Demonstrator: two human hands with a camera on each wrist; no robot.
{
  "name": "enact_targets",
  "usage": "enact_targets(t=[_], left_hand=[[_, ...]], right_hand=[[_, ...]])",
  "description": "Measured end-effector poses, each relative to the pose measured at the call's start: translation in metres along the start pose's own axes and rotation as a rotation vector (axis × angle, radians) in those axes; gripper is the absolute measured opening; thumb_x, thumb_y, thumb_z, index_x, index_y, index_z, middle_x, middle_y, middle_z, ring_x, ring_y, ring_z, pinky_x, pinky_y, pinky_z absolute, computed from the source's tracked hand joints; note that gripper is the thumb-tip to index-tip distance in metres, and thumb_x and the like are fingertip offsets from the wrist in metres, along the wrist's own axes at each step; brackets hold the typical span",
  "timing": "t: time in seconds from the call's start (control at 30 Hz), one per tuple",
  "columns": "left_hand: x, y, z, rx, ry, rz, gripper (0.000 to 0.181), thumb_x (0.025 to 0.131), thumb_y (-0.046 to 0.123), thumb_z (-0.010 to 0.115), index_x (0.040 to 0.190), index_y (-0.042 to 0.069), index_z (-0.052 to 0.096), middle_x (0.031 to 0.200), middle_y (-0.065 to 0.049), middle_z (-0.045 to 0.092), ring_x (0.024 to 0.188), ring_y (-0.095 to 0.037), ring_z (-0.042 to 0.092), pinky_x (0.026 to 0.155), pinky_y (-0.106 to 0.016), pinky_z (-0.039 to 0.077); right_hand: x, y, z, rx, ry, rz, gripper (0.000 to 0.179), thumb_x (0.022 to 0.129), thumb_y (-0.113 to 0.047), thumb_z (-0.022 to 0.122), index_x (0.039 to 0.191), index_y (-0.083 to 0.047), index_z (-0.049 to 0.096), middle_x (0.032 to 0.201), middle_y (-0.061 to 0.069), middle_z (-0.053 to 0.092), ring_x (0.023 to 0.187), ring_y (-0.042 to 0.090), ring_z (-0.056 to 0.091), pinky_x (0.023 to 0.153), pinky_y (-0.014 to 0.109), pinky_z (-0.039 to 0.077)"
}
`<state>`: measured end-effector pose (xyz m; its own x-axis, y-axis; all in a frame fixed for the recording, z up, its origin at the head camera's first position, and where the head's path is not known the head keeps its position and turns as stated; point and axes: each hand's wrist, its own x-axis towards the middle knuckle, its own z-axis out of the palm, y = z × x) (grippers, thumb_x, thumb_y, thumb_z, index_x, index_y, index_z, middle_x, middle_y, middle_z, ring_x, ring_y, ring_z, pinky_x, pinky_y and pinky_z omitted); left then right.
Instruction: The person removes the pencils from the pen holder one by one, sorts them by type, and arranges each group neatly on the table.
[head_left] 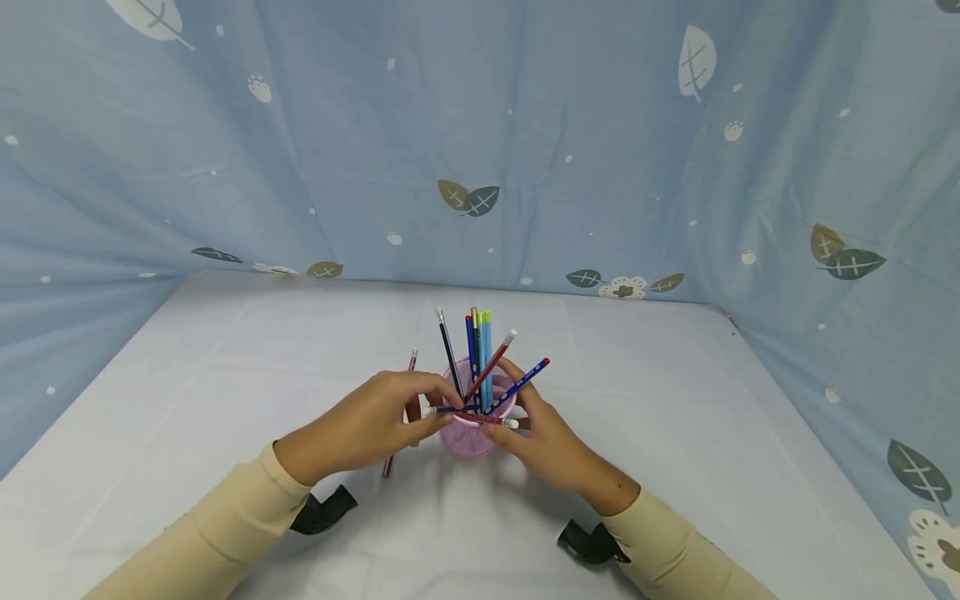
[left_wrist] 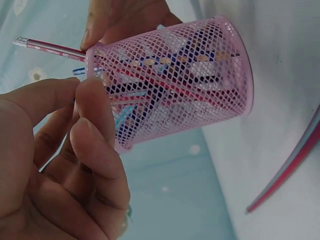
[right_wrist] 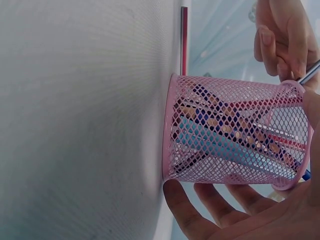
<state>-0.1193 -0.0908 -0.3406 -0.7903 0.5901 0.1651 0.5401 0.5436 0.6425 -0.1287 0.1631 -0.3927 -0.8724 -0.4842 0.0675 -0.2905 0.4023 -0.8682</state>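
A pink mesh pencil cup (head_left: pixel 467 442) stands upright on the table, holding several pencils: light blue ones (head_left: pixel 486 358), a red one (head_left: pixel 491 367), a blue one (head_left: pixel 517 387) leaning right and dark ones. My right hand (head_left: pixel 551 437) holds the cup from the right, its fingers (right_wrist: pixel 220 205) along the mesh wall. At the rim's left side, my left hand (head_left: pixel 382 417) pinches a dark blue pencil (head_left: pixel 442 410) with a white eraser, lying nearly flat across the opening. In the left wrist view, the fingertips hide most of that pencil.
A red pencil (head_left: pixel 387 467) lies on the white tabletop (head_left: pixel 645 383) left of the cup, partly covered by the left hand. Black curved pieces (head_left: pixel 324 510) sit at both wrists. Behind the table hangs a blue leaf-patterned curtain (head_left: pixel 585 125).
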Motion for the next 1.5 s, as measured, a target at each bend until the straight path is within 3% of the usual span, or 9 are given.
enact_targets(t=[0.3,0.47,0.6,0.77,0.9,1.07,1.3,1.5], left_hand=[[-0.001,0.000,-0.003,-0.038,0.057,0.034,0.021,0.092,0.015,0.073,0.112,0.020,0.070,0.101,0.008,0.070,0.062,-0.004,0.058,0.050,-0.022,0.048],[-0.001,-0.001,-0.006,-0.037,0.146,0.097,0.021,0.092,0.012,0.073,0.111,0.018,0.071,0.099,0.009,0.070,0.060,0.001,0.056,0.052,-0.021,0.048],[-0.002,-0.001,-0.008,-0.057,0.222,0.145,0.019,0.091,0.010,0.073,0.109,0.016,0.073,0.098,0.008,0.070,0.059,0.001,0.057,0.052,-0.021,0.049],[-0.003,0.001,-0.010,-0.059,0.282,0.164,0.017,0.092,0.010,0.072,0.108,0.014,0.073,0.089,0.008,0.067,0.057,0.000,0.058,0.051,-0.022,0.048],[-0.003,0.003,-0.013,-0.049,0.332,0.185,0.015,0.092,0.011,0.073,0.107,0.014,0.073,0.083,0.008,0.064,0.055,-0.001,0.058,0.049,-0.021,0.048],[-0.004,0.004,-0.015,-0.054,0.381,0.222,0.012,0.093,0.011,0.071,0.103,0.016,0.072,0.087,0.007,0.066,0.054,-0.003,0.059,0.049,-0.021,0.049],[-0.007,0.004,-0.020,-0.047,0.417,0.229,0.013,0.093,0.010,0.071,0.103,0.019,0.072,0.087,0.008,0.065,0.055,0.001,0.057,0.049,-0.020,0.048],[-0.008,0.005,-0.026,-0.046,0.432,0.188,0.014,0.094,0.012,0.070,0.106,0.019,0.071,0.084,0.009,0.062,0.055,0.002,0.058,0.047,-0.022,0.046]], right_hand=[[-0.001,0.001,0.000,-0.007,0.003,-0.021,0.084,0.098,-0.032,0.065,0.160,-0.031,0.010,0.158,0.011,0.039,0.138,0.040,0.047,0.105,0.058,0.047],[0.000,0.001,0.000,-0.003,0.012,-0.050,0.082,0.097,-0.028,0.066,0.159,-0.038,0.013,0.158,0.005,0.039,0.143,0.034,0.042,0.103,0.056,0.049],[0.001,0.000,0.000,0.001,0.001,-0.048,0.082,0.097,-0.027,0.067,0.158,-0.039,0.013,0.157,0.009,0.041,0.140,0.036,0.045,0.104,0.057,0.048],[0.001,0.000,0.000,0.016,-0.006,0.003,0.082,0.097,-0.033,0.067,0.158,-0.041,0.013,0.158,0.015,0.037,0.141,0.039,0.043,0.108,0.063,0.042],[0.001,0.001,0.000,0.029,-0.014,-0.003,0.081,0.097,-0.033,0.066,0.158,-0.041,0.013,0.159,0.015,0.035,0.143,0.039,0.040,0.108,0.064,0.041],[0.000,0.000,0.000,0.034,-0.016,-0.009,0.081,0.097,-0.034,0.066,0.157,-0.042,0.013,0.159,0.014,0.036,0.143,0.038,0.041,0.107,0.063,0.042],[0.001,0.001,0.001,0.050,-0.008,0.003,0.082,0.097,-0.031,0.067,0.156,-0.045,0.013,0.156,0.012,0.041,0.141,0.035,0.044,0.107,0.060,0.044],[0.001,0.001,0.002,0.041,-0.008,-0.007,0.081,0.097,-0.029,0.066,0.157,-0.041,0.014,0.157,0.014,0.040,0.141,0.037,0.043,0.106,0.062,0.044]])
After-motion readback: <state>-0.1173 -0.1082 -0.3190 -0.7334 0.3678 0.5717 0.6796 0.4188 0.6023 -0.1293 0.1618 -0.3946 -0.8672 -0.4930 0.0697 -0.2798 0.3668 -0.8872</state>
